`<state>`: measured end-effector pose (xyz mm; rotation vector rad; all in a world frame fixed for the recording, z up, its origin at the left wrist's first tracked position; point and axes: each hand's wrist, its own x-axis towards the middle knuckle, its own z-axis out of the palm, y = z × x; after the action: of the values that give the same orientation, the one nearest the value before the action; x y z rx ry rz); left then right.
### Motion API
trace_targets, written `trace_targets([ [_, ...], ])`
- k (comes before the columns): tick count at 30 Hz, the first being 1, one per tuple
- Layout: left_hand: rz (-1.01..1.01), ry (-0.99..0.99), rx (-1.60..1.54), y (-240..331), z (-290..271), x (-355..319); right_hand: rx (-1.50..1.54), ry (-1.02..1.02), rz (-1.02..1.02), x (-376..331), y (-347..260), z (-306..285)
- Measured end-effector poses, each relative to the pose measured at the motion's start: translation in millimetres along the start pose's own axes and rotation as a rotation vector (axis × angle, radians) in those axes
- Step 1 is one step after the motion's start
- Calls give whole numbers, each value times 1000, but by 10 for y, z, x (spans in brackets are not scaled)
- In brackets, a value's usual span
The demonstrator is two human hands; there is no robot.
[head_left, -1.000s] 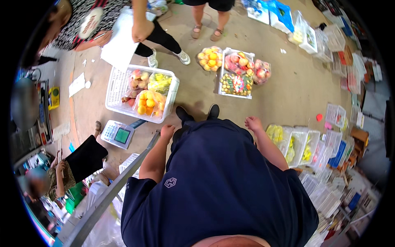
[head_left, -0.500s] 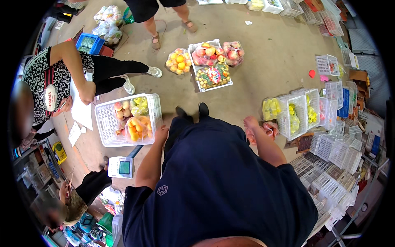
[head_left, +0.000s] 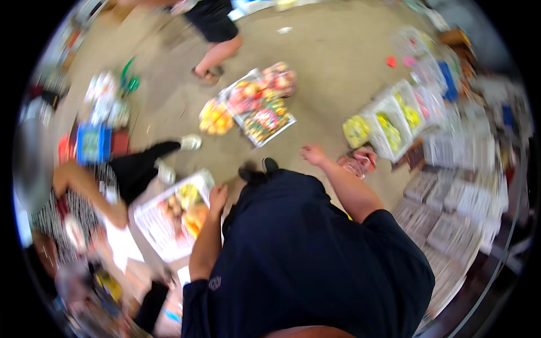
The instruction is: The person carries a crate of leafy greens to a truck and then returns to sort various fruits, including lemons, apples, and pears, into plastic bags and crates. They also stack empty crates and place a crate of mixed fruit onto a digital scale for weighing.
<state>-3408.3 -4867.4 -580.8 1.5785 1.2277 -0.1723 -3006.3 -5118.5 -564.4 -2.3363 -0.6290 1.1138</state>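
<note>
My left hand (head_left: 218,196) hangs beside the right rim of a white plastic crate (head_left: 147,225); blur hides its fingers, and I cannot tell whether it touches the rim. Inside the crate lie bags of yellow-green fruit (head_left: 189,194), round pinkish fruit and orange fruit (head_left: 195,218). My right hand (head_left: 313,154) is over the floor, its fingers loosely curled with nothing visible in them. Closest to it is a clear bag with reddish contents (head_left: 359,162), apart from the hand on the floor. Ahead stands another white crate (head_left: 276,133) with bagged peaches (head_left: 248,94) and small greenish-brown fruit.
A bag of orange fruit (head_left: 216,117) sits left of the front crate. White crates of yellow-green bags (head_left: 389,135) and stacked crates (head_left: 459,149) line the right. A person in patterned clothing (head_left: 101,180) is at left; another in black shorts (head_left: 213,22) is ahead.
The whole view has turned, so the front crate and its bags appear farther left and tilted. My right hand has swung away from the reddish bag. The person in shorts has stepped.
</note>
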Motion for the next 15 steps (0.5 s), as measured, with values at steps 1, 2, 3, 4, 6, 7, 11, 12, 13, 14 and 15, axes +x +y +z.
trace_targets([
  [1,-41,18,-237,-267,36,-36,14,-3,-55,-8,-229,-62],
  [2,22,-46,-137,-393,121,117,57,13,-39,-77,-311,-208],
  [3,70,-108,-12,-573,90,150,126,14,-19,-150,-362,-250],
  [4,70,-98,29,-527,61,127,186,2,-12,-185,-420,-205],
  [6,-81,-152,139,-178,-40,154,232,63,50,-384,-314,-341],
  [7,-89,-160,139,111,-60,171,228,76,94,-421,-190,-373],
  [11,-27,-121,248,868,116,463,53,87,203,-504,574,-485],
  [12,20,-86,252,729,251,667,77,29,242,-593,694,-567],
  [13,-19,-117,161,1179,340,690,84,-6,275,-636,837,-718],
  [14,-53,-141,81,1772,380,687,149,10,319,-662,1079,-812],
  [15,-37,-165,63,1921,478,881,213,14,360,-635,1270,-863],
])
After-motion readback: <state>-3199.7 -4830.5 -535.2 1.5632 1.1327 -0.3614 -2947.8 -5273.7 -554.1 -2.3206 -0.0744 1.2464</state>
